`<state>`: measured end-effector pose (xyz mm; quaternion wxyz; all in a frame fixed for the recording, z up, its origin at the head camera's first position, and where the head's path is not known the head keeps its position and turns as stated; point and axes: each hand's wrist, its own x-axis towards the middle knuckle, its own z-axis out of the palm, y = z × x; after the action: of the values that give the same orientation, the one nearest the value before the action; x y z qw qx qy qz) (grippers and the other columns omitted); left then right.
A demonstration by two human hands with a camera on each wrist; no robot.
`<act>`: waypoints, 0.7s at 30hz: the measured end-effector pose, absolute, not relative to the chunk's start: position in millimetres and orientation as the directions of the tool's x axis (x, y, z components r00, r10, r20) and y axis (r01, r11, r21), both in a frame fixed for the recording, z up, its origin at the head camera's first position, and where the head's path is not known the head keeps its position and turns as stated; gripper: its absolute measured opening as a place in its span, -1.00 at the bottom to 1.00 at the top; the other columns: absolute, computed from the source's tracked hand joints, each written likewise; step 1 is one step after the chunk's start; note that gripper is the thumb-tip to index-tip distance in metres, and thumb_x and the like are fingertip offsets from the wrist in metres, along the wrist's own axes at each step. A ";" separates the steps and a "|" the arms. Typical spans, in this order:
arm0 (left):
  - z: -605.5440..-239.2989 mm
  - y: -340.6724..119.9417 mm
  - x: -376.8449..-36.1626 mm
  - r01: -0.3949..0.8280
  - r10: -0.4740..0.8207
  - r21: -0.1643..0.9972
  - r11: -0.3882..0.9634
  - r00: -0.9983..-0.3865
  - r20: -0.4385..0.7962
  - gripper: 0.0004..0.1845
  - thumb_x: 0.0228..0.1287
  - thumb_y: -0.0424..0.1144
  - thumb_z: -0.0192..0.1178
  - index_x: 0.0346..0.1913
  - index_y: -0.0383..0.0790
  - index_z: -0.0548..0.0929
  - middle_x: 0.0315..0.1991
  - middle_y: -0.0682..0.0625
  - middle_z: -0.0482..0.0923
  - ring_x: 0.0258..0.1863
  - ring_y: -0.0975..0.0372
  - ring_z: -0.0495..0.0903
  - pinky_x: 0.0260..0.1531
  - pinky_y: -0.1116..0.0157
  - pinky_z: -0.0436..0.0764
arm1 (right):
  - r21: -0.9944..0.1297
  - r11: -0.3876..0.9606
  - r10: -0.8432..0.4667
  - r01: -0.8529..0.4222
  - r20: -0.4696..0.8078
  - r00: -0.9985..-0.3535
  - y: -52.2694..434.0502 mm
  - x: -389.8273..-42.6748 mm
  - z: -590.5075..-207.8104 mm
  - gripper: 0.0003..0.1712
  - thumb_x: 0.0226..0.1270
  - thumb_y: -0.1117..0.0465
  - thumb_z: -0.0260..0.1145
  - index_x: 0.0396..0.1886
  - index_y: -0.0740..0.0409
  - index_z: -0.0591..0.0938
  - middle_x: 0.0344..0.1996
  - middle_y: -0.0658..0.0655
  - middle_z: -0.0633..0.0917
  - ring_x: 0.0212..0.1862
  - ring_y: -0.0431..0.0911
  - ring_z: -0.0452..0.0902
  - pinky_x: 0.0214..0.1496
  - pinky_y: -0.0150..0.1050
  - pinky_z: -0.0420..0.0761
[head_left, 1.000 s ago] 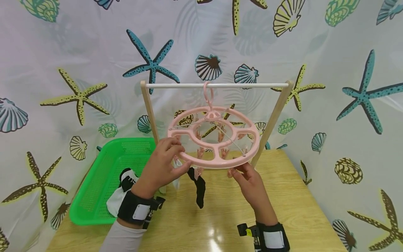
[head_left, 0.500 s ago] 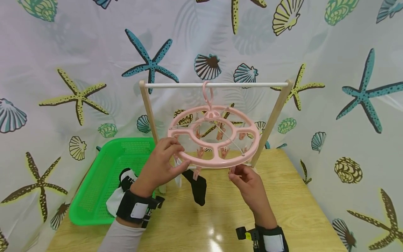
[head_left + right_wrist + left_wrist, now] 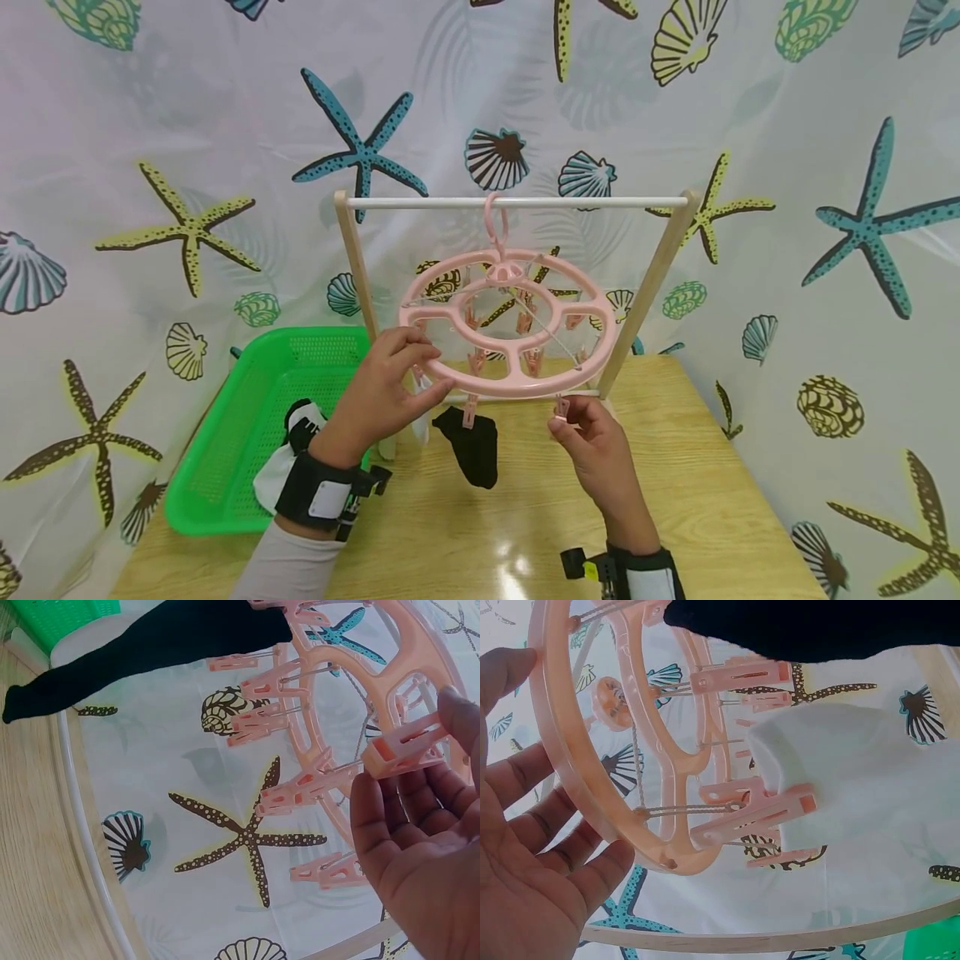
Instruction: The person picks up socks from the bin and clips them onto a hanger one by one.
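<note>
One black sock (image 3: 471,446) already hangs from a clip at the near rim of the pink round hanger (image 3: 510,325), and one white sock (image 3: 840,780) hangs just beside it, to its left. The hanger itself hangs by its hook on the white rod of the wooden rack (image 3: 352,250), which stands on the counter (image 3: 675,467).

The left hand (image 3: 382,396) grips the near-left rim of the hanger, thumb below and fingers above. The right hand (image 3: 592,442) pinches one free clip (image 3: 405,750) under the near-right rim between the thumb and the fingertips; nothing is in this clip.

So two socks appear to be hung, and it seems that more work is left: in the one green basket (image 3: 247,433) at the left of the counter lies a small heap of black and white clothing (image 3: 296,454), probably socks, but their number cannot be told. Many pink clips on the hanger are not used; an exact count is not possible because some are hidden.
</note>
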<state>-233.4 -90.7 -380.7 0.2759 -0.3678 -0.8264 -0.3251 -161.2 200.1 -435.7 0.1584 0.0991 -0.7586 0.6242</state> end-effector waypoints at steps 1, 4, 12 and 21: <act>-380.6 -91.0 -233.3 0.784 0.430 0.340 0.520 -0.584 0.689 -0.63 0.10 -0.14 0.50 -0.11 -0.31 0.72 0.00 -0.14 0.51 0.10 0.01 0.43 0.07 0.05 0.50 | -0.914 0.205 0.057 -0.351 0.369 -0.928 199.8 -160.8 -435.6 -0.77 0.38 0.36 0.32 -0.07 0.39 0.53 -0.27 0.18 0.54 -0.27 -0.11 0.56 -0.21 -0.33 0.63; -379.1 -91.8 -232.6 0.775 0.435 0.363 0.518 -0.604 0.668 -0.63 0.12 -0.15 0.49 -0.09 -0.31 0.72 0.01 -0.14 0.51 0.11 0.00 0.43 0.09 0.04 0.49 | -0.904 0.214 0.078 -0.371 0.395 -0.916 198.9 -160.1 -435.5 -0.79 0.37 0.38 0.31 -0.08 0.40 0.54 -0.28 0.16 0.54 -0.28 -0.13 0.55 -0.22 -0.33 0.64; -374.7 -94.3 -231.6 0.781 0.381 0.458 0.425 -0.613 0.692 -0.75 0.17 -0.28 0.44 -0.12 -0.31 0.71 0.02 -0.11 0.53 0.06 0.04 0.49 0.01 0.08 0.55 | -0.887 0.239 0.129 -0.396 0.433 -0.892 196.0 -159.9 -436.7 -0.95 0.38 0.41 0.28 -0.24 0.30 0.55 -0.41 0.14 0.59 -0.37 -0.11 0.55 -0.36 -0.30 0.55; -383.7 -118.4 -241.3 0.645 0.128 0.686 0.336 -0.753 0.646 -0.91 0.33 -0.41 0.26 -0.16 -0.36 0.68 -0.01 -0.20 0.56 -0.01 0.02 0.52 -0.04 -0.01 0.53 | -0.869 0.236 0.087 -0.436 0.465 -0.881 181.2 -150.2 -418.6 -0.94 0.38 0.51 0.21 -0.32 0.38 0.52 -0.54 0.30 0.56 -0.46 0.08 0.54 -0.42 -0.31 0.52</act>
<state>-241.3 -118.4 -383.7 0.2488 -0.2482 -0.7785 -0.5201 -150.2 181.2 -418.6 0.2151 0.1152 -0.7561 0.6073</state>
